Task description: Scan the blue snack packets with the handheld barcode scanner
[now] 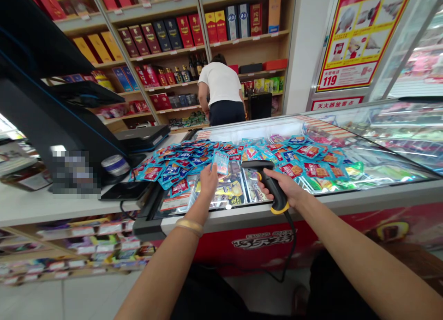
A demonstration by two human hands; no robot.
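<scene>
My left hand is closed on a small light-blue snack packet, held up over the glass freezer top. In my right hand is a black and yellow barcode scanner, fingers wrapped round its handle. The scanner's head points left, towards the packet, with a gap between them. A heap of blue and red snack packets lies on the glass to the left and behind my left hand. More such packets are spread behind and to the right of the scanner.
The chest freezer stretches right, with goods under its glass. A black monitor stand stands on the white counter at left. The scanner's cable hangs down the freezer front. Beyond it, a person bends towards shelves of boxes.
</scene>
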